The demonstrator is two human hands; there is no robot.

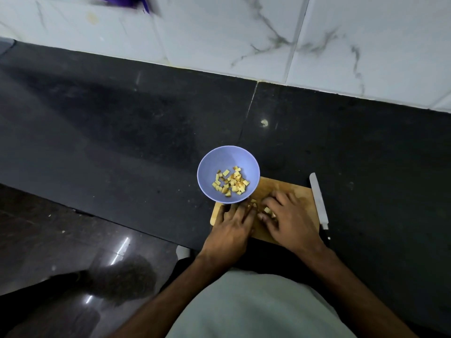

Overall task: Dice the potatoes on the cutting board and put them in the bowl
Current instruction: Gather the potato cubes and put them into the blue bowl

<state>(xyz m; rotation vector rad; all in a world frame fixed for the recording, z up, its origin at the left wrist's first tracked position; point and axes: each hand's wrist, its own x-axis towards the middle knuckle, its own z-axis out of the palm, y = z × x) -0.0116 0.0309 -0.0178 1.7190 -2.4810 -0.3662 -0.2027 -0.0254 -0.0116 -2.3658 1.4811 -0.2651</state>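
Both hands are down on the wooden cutting board (288,191) from where I'm watching, close together with only a narrow gap between them. The left hand (234,223) lies flat, fingers stretched forward along the board toward the bowl, holding nothing that I can see. The right hand (290,218) is cupped, fingers curled in around a few potato cubes (267,210) that peek out by its fingertips; more loose bits sit in the gap between the two hands. The lilac bowl (214,164) stands at the board's far left corner, its near rim overlapping the board's edge, just ahead of the left fingertips. Inside it, a scatter of diced potato (231,182) covers the bottom. The knife (318,201) is lying down just beside the board's right edge, pale blade pointing away from me, dark handle toward me, neither hand on it. All of this sits on the dark stone counter (122,123) below a white marbled wall (219,32).
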